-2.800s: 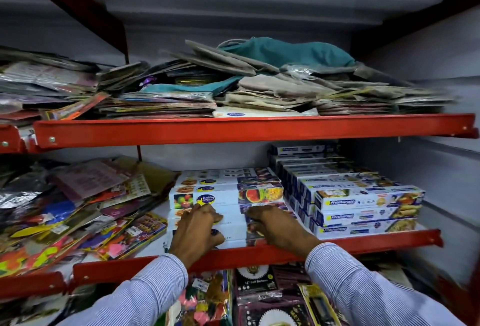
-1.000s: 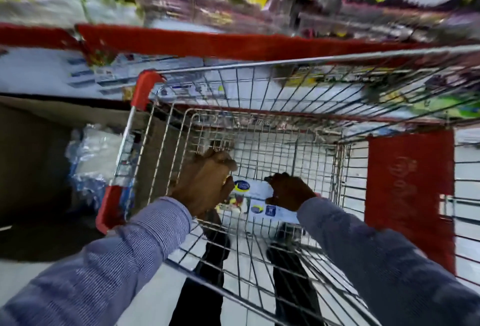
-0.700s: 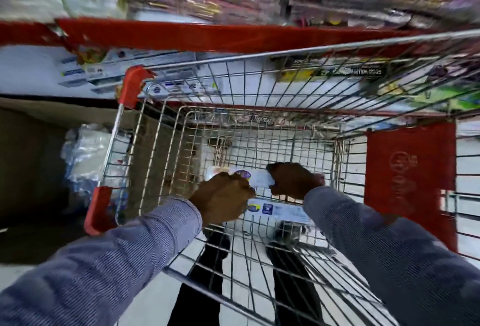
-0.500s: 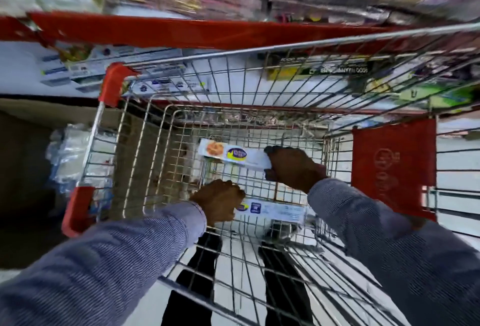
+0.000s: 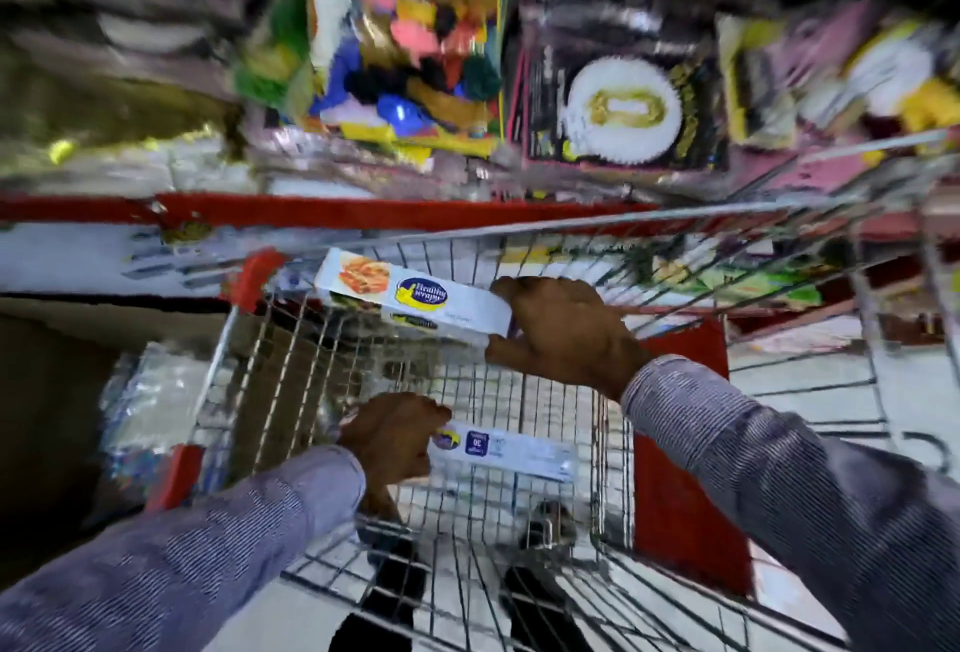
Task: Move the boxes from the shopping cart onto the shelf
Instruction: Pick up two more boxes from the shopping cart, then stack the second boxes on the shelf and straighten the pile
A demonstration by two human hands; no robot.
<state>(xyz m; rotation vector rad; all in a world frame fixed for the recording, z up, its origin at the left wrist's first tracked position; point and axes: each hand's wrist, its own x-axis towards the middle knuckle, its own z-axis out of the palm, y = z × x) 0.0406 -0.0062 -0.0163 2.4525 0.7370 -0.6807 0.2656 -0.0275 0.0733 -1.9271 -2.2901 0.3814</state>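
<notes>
The single head-worn camera looked steeply down, close over the shopping cart point(image 5: 467, 391), facing the red shelf point(image 5: 363, 212) edge just beyond.

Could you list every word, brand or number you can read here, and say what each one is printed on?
"Healthy wraps": blue oval logo on the box held in the right hand.
"30": blue square on the box under the left hand in the cart.
Other print on both boxes and the shelf packets: too blurred.
</notes>
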